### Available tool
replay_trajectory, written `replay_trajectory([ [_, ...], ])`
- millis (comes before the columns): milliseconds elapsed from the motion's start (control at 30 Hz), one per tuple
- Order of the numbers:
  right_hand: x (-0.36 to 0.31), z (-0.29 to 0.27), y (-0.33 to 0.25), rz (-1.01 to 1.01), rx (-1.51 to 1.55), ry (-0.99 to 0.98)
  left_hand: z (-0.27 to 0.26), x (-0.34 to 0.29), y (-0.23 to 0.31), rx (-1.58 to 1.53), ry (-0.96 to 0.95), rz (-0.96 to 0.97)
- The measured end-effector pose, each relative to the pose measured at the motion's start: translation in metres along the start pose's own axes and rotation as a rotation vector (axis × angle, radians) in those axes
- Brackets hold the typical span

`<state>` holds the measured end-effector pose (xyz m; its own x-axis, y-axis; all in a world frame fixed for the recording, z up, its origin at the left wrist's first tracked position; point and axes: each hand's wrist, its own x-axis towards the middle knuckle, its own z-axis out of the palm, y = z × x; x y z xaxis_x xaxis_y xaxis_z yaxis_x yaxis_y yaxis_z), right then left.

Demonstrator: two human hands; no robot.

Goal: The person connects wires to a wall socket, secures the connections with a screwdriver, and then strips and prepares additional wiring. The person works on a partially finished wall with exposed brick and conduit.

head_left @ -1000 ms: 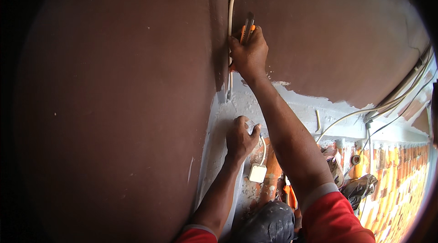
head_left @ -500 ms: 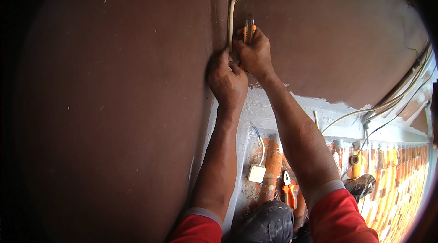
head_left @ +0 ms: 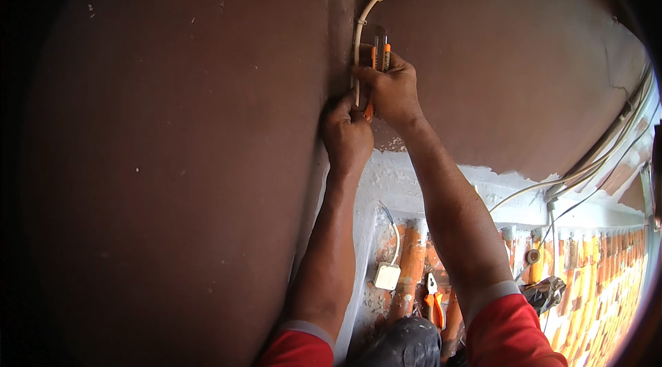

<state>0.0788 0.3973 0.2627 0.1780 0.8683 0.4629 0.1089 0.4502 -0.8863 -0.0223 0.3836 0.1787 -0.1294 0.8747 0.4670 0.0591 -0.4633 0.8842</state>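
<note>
A cream-coloured cable (head_left: pixel 359 32) comes out of a hole in the brown wall, passes a small clip and runs down along the corner. My left hand (head_left: pixel 347 134) pinches its lower end between thumb and fingers. Just above and to the right, my right hand (head_left: pixel 394 94) is closed around an orange utility knife (head_left: pixel 381 56), whose upper end sticks up out of the fist. The right thumb lies against the cable. Whether the blade is out, and where it is, I cannot make out.
Below my arms, orange-handled pliers (head_left: pixel 434 301) and a white square box (head_left: pixel 387 276) with a short cable lie on roof tiles (head_left: pixel 412 256). Several loose cables (head_left: pixel 593 167) run along the right wall. A roll of tape (head_left: pixel 532 256) and a dark plastic bag (head_left: pixel 545 292) are at right.
The view has shifted, so the wall and cable sit lower. My right thumb has come over against the cable, and more of the orange knife shows beside it.
</note>
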Motion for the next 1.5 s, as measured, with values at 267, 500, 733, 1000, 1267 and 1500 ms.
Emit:
replay_trajectory([
  [267,0.012,-0.018,0.0,-0.01,-0.066,-0.078,0.014,-0.006,-0.008,0.276,0.132,0.204],
  [500,0.018,-0.017,0.002,0.033,-0.016,-0.061,0.022,0.012,-0.01,0.261,0.278,0.312],
  [733,0.014,-0.005,0.0,0.01,0.228,0.028,0.025,0.01,-0.017,0.297,0.338,0.385],
  [1000,0.03,-0.017,-0.02,0.046,0.059,-0.116,0.024,0.013,-0.025,0.197,0.337,0.399],
  [1267,0.037,-0.016,-0.018,-0.002,0.116,-0.104,0.023,0.012,-0.029,0.137,0.29,0.428],
  [1500,0.037,-0.011,-0.02,-0.006,0.004,-0.084,0.02,0.008,-0.022,0.108,0.263,0.389],
])
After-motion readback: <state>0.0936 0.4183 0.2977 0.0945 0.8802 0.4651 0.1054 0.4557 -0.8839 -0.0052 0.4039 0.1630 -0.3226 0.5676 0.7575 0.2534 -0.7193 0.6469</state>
